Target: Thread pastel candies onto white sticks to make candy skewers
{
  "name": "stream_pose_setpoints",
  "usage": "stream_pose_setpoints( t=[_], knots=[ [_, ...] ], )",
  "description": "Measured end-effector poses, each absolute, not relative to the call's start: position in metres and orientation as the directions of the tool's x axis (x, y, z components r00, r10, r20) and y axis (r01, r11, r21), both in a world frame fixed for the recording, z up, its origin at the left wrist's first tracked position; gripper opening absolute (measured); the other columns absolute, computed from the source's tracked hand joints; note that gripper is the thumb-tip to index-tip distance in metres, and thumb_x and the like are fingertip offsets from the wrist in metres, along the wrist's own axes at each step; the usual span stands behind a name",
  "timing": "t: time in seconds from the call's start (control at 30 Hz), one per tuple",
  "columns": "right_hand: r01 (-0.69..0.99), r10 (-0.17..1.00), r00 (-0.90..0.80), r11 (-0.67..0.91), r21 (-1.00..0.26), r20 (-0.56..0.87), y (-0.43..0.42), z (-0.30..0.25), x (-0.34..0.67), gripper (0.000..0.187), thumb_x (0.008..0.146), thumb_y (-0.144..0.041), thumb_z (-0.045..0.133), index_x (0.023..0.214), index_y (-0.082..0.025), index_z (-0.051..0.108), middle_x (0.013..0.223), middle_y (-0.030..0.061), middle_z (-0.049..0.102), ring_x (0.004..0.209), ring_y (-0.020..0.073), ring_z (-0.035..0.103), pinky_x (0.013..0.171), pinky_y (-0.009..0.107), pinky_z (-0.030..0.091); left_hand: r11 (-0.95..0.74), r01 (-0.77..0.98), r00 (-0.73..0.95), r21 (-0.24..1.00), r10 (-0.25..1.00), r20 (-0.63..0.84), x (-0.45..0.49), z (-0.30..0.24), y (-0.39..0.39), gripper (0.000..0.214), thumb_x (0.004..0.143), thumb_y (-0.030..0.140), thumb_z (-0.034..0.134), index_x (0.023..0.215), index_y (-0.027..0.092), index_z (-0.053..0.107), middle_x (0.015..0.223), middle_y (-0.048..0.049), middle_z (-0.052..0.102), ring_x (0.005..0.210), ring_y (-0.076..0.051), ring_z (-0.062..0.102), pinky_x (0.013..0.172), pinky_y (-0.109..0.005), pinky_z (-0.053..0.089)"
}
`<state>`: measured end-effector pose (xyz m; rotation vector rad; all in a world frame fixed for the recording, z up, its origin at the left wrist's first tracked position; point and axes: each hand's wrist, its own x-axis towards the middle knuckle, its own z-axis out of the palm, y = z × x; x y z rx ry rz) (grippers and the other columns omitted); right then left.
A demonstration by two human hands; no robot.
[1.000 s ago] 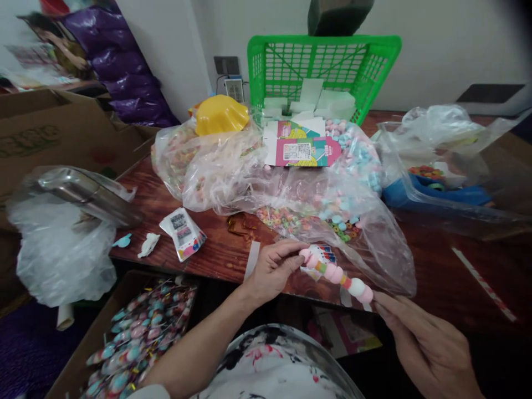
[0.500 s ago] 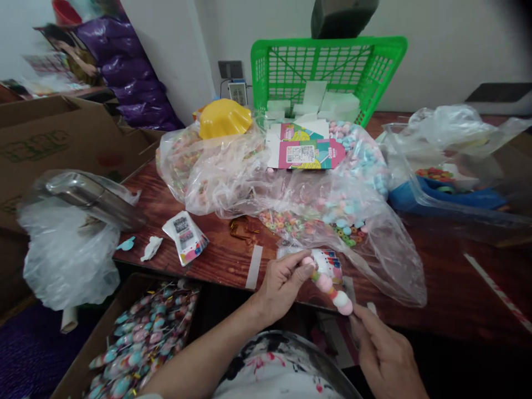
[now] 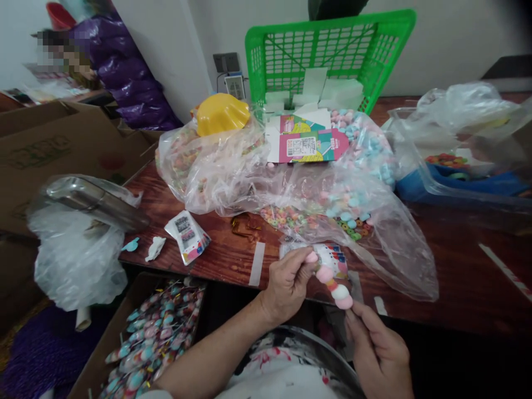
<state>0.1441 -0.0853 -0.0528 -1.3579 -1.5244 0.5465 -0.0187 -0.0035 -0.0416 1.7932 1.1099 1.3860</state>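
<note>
A marshmallow skewer [image 3: 341, 294] slants between my two hands above the table's front edge. Pink and white marshmallows alternate on it with orange and red ring candies. At its upper end, my left hand [image 3: 288, 285] pinches around a pink marshmallow [image 3: 311, 257] with thumb and fingers. My right hand [image 3: 378, 343] is closed at the lower end, just under the last pink marshmallow; the stick there is mostly hidden by the fingers. Behind my left hand lie printed plastic pouches [image 3: 336, 260]. Loose ring candies [image 3: 282, 217] and marshmallows [image 3: 353, 213] spill from clear bags just beyond.
A carton of wrapped candy skewers [image 3: 145, 338] sits below left. Clear bags, a yellow bowl [image 3: 222, 113], a printed card box [image 3: 307, 145] and a green basket [image 3: 328, 52] stand behind. Left are more pouches [image 3: 188, 237] and a steel flask [image 3: 97, 202]; right, a clear bin [image 3: 461, 194].
The view has shifted slightly. Both hands keep hold of the skewer; the green and orange rings near its upper end are now mostly hidden beside my left fingers.
</note>
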Motion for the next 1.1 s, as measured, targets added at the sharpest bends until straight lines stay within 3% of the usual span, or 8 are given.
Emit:
stream_pose_setpoints(
  t=[0.13,0.23,0.4,0.6,0.73,0.83,0.93,1.1],
  knots=[
    [0.515,0.917,0.072,0.303,-0.802,0.392,-0.077,-0.043,0.133,0.018,0.089,-0.017,0.050,0.097,-0.015,0.066,0.059,-0.0023,0.057,0.046,0.0086,0.052,0.046,0.016,0.042,-0.375,0.192,0.036,0.907,0.926,0.376,-0.017,-0.049,-0.005,0.034,0.093,0.022,0.050,0.126,0.022,0.058,0.112,-0.0093,0.069,0.099,-0.019,0.067,0.090,-0.032,0.053],
    [0.499,0.955,0.003,0.255,-0.828,0.296,-0.074,-0.041,0.128,0.021,0.092,-0.018,0.044,0.088,-0.015,0.064,0.055,-0.0041,0.049,0.045,0.0085,0.045,0.046,0.018,0.037,-0.321,0.134,0.006,0.938,0.946,0.323,-0.018,-0.053,-0.002,0.034,0.094,0.023,0.050,0.127,0.022,0.057,0.120,-0.0088,0.067,0.104,-0.020,0.066,0.094,-0.034,0.052],
    [0.371,0.994,0.035,0.087,-0.924,0.107,-0.077,-0.050,0.126,0.025,0.094,-0.024,0.040,0.077,-0.017,0.056,0.054,-0.0064,0.035,0.046,0.0078,0.034,0.044,0.019,0.029,-0.382,0.155,0.021,0.911,0.923,0.383,-0.012,-0.053,0.004,0.030,0.092,0.021,0.054,0.121,0.022,0.062,0.109,-0.0060,0.072,0.096,-0.017,0.069,0.086,-0.028,0.055],
    [0.264,0.976,0.190,0.049,-0.963,0.101,-0.074,-0.047,0.150,0.023,0.091,-0.027,0.047,0.080,-0.015,0.063,0.053,-0.0061,0.038,0.046,0.0075,0.035,0.043,0.018,0.029,-0.458,0.276,0.152,0.845,0.889,0.432,-0.006,-0.050,0.009,0.039,0.094,0.020,0.049,0.133,0.023,0.050,0.120,-0.0087,0.066,0.104,-0.017,0.065,0.091,-0.031,0.052],
    [0.258,0.894,0.423,0.033,-0.966,0.144,-0.076,-0.034,0.194,0.015,0.088,-0.027,0.056,0.089,-0.016,0.067,0.055,-0.0058,0.042,0.046,0.0067,0.037,0.041,0.017,0.031,-0.597,0.492,0.406,0.634,0.801,0.439,-0.001,-0.040,0.018,0.036,0.091,0.021,0.053,0.126,0.018,0.053,0.114,-0.0109,0.064,0.101,-0.020,0.060,0.088,-0.036,0.051],
    [0.285,0.857,0.480,0.049,-0.957,0.186,-0.083,-0.029,0.214,0.012,0.088,-0.025,0.059,0.090,-0.018,0.068,0.058,-0.0048,0.046,0.050,0.0069,0.042,0.046,0.017,0.036,-0.680,0.646,0.660,0.348,0.726,0.193,0.008,-0.033,0.025,0.016,0.089,0.018,0.051,0.095,0.013,0.064,0.099,-0.0123,0.063,0.096,-0.025,0.057,0.083,-0.039,0.051],
    [0.366,0.843,0.471,0.080,-0.927,0.259,-0.089,-0.031,0.216,0.014,0.087,-0.022,0.061,0.098,-0.019,0.069,0.060,-0.0044,0.050,0.052,0.0072,0.046,0.049,0.017,0.039,-0.699,0.699,0.708,0.149,0.707,-0.007,0.017,-0.032,0.028,0.018,0.089,0.012,0.045,0.088,0.010,0.063,0.095,-0.0137,0.060,0.090,-0.026,0.056,0.072,-0.036,0.051],
    [0.413,0.855,0.421,0.118,-0.903,0.304,-0.094,-0.046,0.212,0.016,0.087,-0.019,0.060,0.099,-0.019,0.070,0.056,-0.0052,0.052,0.048,0.0069,0.047,0.045,0.016,0.040,-0.710,0.694,0.718,0.117,0.696,-0.030,0.015,-0.037,0.033,0.018,0.088,0.010,0.043,0.093,0.012,0.061,0.095,-0.0123,0.060,0.092,-0.025,0.055,0.074,-0.035,0.050]
  ],
)
